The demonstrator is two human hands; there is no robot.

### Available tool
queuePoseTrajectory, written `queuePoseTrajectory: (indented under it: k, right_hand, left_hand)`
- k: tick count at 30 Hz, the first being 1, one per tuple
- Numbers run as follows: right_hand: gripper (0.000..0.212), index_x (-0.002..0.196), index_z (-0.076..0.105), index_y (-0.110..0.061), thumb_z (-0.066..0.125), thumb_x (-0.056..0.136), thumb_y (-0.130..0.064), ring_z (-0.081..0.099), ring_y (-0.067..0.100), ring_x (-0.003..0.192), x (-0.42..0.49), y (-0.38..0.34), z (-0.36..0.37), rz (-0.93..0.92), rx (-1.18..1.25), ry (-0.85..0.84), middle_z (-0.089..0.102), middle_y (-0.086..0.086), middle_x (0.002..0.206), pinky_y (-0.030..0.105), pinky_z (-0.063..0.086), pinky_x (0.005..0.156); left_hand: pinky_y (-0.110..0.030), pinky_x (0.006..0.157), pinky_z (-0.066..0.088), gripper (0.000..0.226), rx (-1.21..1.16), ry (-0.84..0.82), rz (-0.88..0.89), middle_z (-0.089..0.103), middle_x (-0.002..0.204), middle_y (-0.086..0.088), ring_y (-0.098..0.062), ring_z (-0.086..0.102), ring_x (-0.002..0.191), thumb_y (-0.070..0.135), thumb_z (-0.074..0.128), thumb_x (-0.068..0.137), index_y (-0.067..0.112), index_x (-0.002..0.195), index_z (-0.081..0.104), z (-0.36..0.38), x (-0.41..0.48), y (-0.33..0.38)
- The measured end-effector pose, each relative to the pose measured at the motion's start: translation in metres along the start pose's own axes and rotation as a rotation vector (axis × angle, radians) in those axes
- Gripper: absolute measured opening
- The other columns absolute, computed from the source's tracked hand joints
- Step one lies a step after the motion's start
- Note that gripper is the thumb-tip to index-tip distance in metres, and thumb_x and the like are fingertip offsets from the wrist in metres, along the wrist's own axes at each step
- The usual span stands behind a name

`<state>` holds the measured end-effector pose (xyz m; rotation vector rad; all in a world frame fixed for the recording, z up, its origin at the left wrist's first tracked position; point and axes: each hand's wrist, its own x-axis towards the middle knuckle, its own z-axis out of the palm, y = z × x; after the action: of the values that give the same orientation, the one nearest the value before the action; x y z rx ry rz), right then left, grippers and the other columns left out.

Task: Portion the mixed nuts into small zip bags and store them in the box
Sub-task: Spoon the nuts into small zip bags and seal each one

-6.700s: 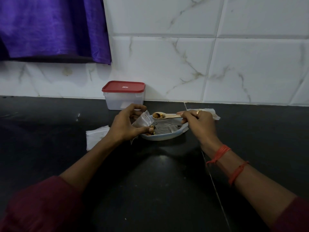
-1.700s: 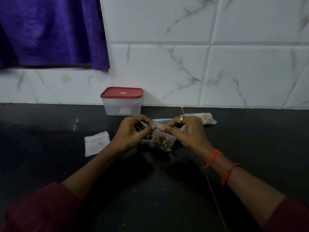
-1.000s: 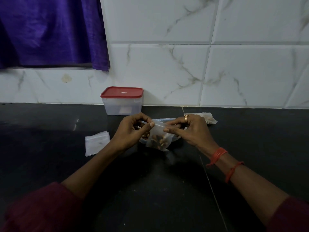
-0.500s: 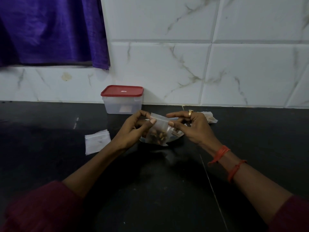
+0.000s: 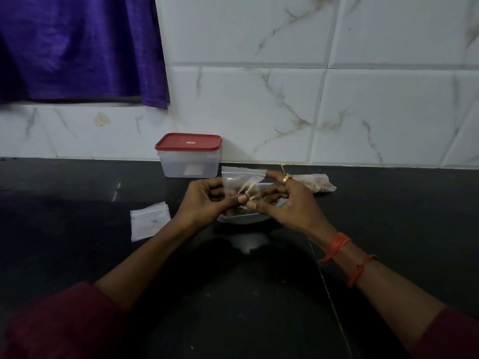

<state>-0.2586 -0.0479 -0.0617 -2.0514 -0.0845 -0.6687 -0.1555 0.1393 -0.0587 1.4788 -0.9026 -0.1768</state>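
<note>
Half a second ago the small zip bag (image 5: 242, 186) was gripped near its top corners; now both hands have slid down to its lower part, and the zip strip stands free above the fingers — it looks pressed flat, so sealing seems done, though the seam is too small to confirm. The left hand (image 5: 204, 200) and right hand (image 5: 282, 200) each pinch the bag between thumb and fingers (image 5: 241, 199), thumbs almost touching, above the nut plate (image 5: 242, 218). Brownish nuts show dimly inside. Beyond the left fingers stands the red-lidded box (image 5: 189, 155), lid still on — it must be opened before this portion can go in. Empty zip bags (image 5: 150, 220) lie left of the left hand on the dark surface (image 5: 77, 203); another clear packet (image 5: 315, 183) sits just beyond the right fingers.
</note>
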Motion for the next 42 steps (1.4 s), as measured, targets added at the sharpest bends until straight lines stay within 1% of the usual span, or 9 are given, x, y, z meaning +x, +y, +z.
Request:
queuePoseTrajectory:
  k: [3, 5, 9, 13, 17, 28, 31, 35, 42]
  right_hand:
    - [0.052, 0.121, 0.068, -0.021, 0.088, 0.074, -0.03, 0.073, 0.003, 0.08, 0.0, 0.0, 0.004, -0.019, -0.038, -0.01, 0.077, -0.004, 0.088, 0.018, 0.056, 0.075]
    - [0.044, 0.117, 0.072, -0.017, 0.087, 0.077, -0.022, 0.073, 0.005, 0.081, 0.001, 0.002, 0.006, -0.022, -0.011, 0.0, 0.078, -0.002, 0.089, 0.017, 0.056, 0.076]
    - [0.042, 0.115, 0.073, -0.019, 0.088, 0.076, -0.021, 0.074, 0.017, 0.082, 0.002, 0.006, 0.008, -0.03, -0.022, -0.018, 0.078, -0.002, 0.091, 0.027, 0.06, 0.076]
    - [0.041, 0.115, 0.074, -0.016, 0.086, 0.078, -0.027, 0.073, 0.011, 0.083, 0.001, 0.009, 0.007, -0.031, -0.04, -0.039, 0.077, -0.004, 0.093, 0.029, 0.06, 0.077]
    - [0.03, 0.11, 0.073, -0.022, 0.083, 0.082, -0.021, 0.071, 0.003, 0.082, 0.003, 0.006, -0.001, -0.023, -0.011, 0.002, 0.077, -0.005, 0.091, 0.019, 0.056, 0.074]
    - [0.036, 0.117, 0.069, -0.02, 0.079, 0.086, -0.032, 0.071, 0.008, 0.084, 0.037, 0.042, -0.041, 0.165, -0.051, 0.533, 0.074, -0.003, 0.09, 0.03, 0.058, 0.077]
    - [0.038, 0.118, 0.069, -0.018, 0.078, 0.086, -0.036, 0.071, 0.011, 0.085, 0.049, 0.059, -0.053, 0.261, -0.195, 0.501, 0.075, -0.003, 0.091, 0.038, 0.059, 0.084]
    - [0.033, 0.112, 0.072, -0.021, 0.068, 0.09, -0.046, 0.07, 0.016, 0.091, 0.054, 0.078, -0.057, 0.359, -0.424, 0.405, 0.076, -0.005, 0.087, 0.03, 0.052, 0.083]
    - [0.042, 0.113, 0.073, -0.027, 0.06, 0.09, -0.06, 0.069, 0.023, 0.1, 0.06, 0.093, -0.06, 0.349, -0.726, 0.271, 0.077, 0.0, 0.099, 0.037, 0.046, 0.091]
  left_hand:
    - [-0.037, 0.079, 0.06, 0.031, -0.065, 0.051, -0.061, 0.076, 0.101, -0.006, -0.024, 0.073, 0.095, 0.008, 0.077, 0.079, 0.008, 0.109, 0.07, 0.002, 0.0, -0.004]
    - [-0.032, 0.072, 0.058, 0.03, -0.073, 0.09, -0.089, 0.076, 0.101, -0.006, -0.022, 0.073, 0.094, 0.015, 0.077, 0.079, 0.008, 0.108, 0.07, 0.002, 0.001, -0.005]
    - [-0.04, 0.071, 0.062, 0.033, -0.048, 0.128, -0.097, 0.077, 0.095, -0.007, -0.022, 0.074, 0.089, 0.03, 0.076, 0.075, 0.009, 0.1, 0.071, 0.003, 0.001, -0.002]
    - [-0.044, 0.081, 0.058, 0.021, -0.092, 0.253, -0.079, 0.075, 0.086, -0.01, -0.025, 0.072, 0.085, 0.027, 0.069, 0.087, 0.007, 0.084, 0.073, 0.002, 0.003, -0.001]
    - [-0.028, 0.055, 0.056, 0.029, -0.202, 0.357, -0.123, 0.07, 0.081, -0.009, -0.019, 0.066, 0.065, 0.028, 0.051, 0.102, 0.01, 0.09, 0.07, -0.003, 0.005, 0.006]
    - [-0.027, 0.051, 0.054, 0.017, -0.064, 0.357, -0.052, 0.071, 0.083, -0.007, -0.018, 0.063, 0.061, 0.019, 0.056, 0.099, 0.008, 0.113, 0.056, -0.002, 0.006, 0.005]
    - [-0.027, 0.051, 0.055, 0.023, -0.05, 0.364, -0.042, 0.072, 0.083, -0.007, -0.018, 0.064, 0.061, 0.019, 0.058, 0.099, 0.01, 0.119, 0.053, -0.003, 0.007, 0.004]
    - [-0.027, 0.051, 0.055, 0.027, -0.035, 0.37, -0.024, 0.072, 0.082, -0.006, -0.018, 0.064, 0.059, 0.019, 0.059, 0.098, 0.015, 0.122, 0.048, -0.005, 0.007, 0.002]
    - [-0.026, 0.053, 0.055, 0.028, -0.018, 0.367, -0.024, 0.073, 0.084, -0.006, -0.018, 0.064, 0.06, 0.018, 0.059, 0.098, 0.014, 0.122, 0.045, -0.007, 0.009, -0.001]
